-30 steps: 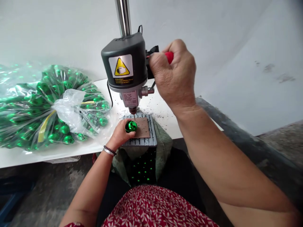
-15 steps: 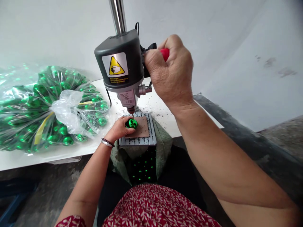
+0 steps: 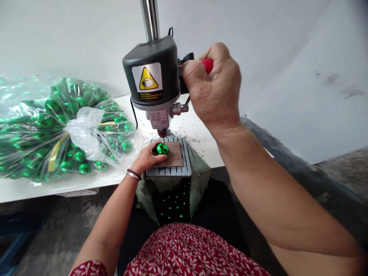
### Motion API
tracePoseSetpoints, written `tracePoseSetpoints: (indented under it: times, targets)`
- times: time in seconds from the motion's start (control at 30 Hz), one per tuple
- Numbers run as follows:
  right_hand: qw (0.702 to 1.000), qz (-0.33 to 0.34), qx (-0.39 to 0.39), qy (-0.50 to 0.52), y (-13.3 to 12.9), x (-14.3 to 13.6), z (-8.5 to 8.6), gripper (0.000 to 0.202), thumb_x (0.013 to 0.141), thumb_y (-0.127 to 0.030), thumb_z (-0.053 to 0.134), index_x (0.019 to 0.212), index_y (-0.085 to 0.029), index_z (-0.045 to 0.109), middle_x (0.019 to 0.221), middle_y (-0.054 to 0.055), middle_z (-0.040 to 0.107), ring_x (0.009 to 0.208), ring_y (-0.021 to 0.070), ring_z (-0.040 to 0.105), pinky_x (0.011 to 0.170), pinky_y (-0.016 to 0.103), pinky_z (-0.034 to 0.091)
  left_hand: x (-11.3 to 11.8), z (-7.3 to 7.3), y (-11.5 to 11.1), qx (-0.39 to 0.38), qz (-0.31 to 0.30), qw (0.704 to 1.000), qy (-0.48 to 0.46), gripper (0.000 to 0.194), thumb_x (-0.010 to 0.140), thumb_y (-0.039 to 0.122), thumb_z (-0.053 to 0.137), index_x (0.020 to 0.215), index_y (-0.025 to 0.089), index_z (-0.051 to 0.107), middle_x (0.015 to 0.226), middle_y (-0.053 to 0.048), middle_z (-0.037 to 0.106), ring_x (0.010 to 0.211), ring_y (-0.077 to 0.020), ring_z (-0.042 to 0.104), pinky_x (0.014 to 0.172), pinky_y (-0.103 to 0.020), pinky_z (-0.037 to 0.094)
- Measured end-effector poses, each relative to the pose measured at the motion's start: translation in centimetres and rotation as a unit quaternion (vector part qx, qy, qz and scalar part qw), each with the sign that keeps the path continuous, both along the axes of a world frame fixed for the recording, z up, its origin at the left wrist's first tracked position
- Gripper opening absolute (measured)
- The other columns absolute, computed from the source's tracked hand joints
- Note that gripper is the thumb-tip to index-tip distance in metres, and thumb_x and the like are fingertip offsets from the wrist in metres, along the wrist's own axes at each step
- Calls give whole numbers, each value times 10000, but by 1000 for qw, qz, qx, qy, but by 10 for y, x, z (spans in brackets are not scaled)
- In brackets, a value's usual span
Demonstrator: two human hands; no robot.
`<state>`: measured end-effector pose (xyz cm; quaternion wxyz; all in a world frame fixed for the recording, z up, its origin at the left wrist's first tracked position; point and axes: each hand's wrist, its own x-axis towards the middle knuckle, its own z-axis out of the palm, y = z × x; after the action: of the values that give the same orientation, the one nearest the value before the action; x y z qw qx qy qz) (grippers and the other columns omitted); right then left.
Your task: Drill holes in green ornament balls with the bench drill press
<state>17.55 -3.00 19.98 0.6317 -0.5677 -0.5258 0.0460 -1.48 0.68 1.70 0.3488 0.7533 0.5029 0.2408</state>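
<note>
My left hand [image 3: 148, 156] is closed around a shiny green ball [image 3: 162, 149], with the thumb along its near side. The ball rests on a brown board [image 3: 174, 155] lying on the slotted grey base [image 3: 186, 165] of a bench drill press [image 3: 152, 76]. Directly above the ball is the thin drill bit [image 3: 164, 140]; whether its tip touches the ball I cannot tell. Up at the machine's right side, my right hand [image 3: 214, 82] is wrapped round the drill press lever, whose red knob [image 3: 207, 66] shows between the fingers.
A clear plastic bag [image 3: 86, 132] full of green balls takes up the left of the white table [image 3: 115, 178]. Dark shavings lie around the base. Below the table edge, a green woven sack [image 3: 199, 168] holds more green balls. A wall stands behind.
The whole scene sits slightly farther right as the head view shifts. Both hands keep their holds on the ball and the lever.
</note>
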Motion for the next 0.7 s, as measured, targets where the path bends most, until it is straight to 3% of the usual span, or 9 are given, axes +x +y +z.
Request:
tracePoseSetpoints:
  times: [0.27, 0.5, 0.7]
  targets:
    - [1000, -1, -4, 6, 0, -1, 0, 358, 868, -225, 579, 654, -210, 292, 601, -51, 312, 627, 82, 264, 661, 265, 282, 8, 13, 9, -54, -61, 997, -17, 644, 616, 292, 797, 1235, 181, 657, 979, -3, 729, 932, -205, 663, 894, -329, 532]
    - [1000, 4, 12, 16, -3, -1, -3, 322, 837, -232, 595, 657, -205, 330, 591, -56, 352, 610, 71, 293, 651, 252, 311, 10, 1, 8, -81, -43, 994, -63, 718, 583, 287, 828, 1265, 168, 637, 1001, -11, 730, 969, -212, 667, 948, -345, 515]
    - [998, 3, 57, -3, -17, -3, -21, 236, 839, -298, 576, 731, -183, 400, 618, -71, 360, 599, 27, 333, 653, 202, 307, 13, -5, 7, -76, -43, 994, -65, 729, 595, 279, 821, 1288, 176, 622, 1023, -23, 728, 954, -213, 662, 949, -361, 516]
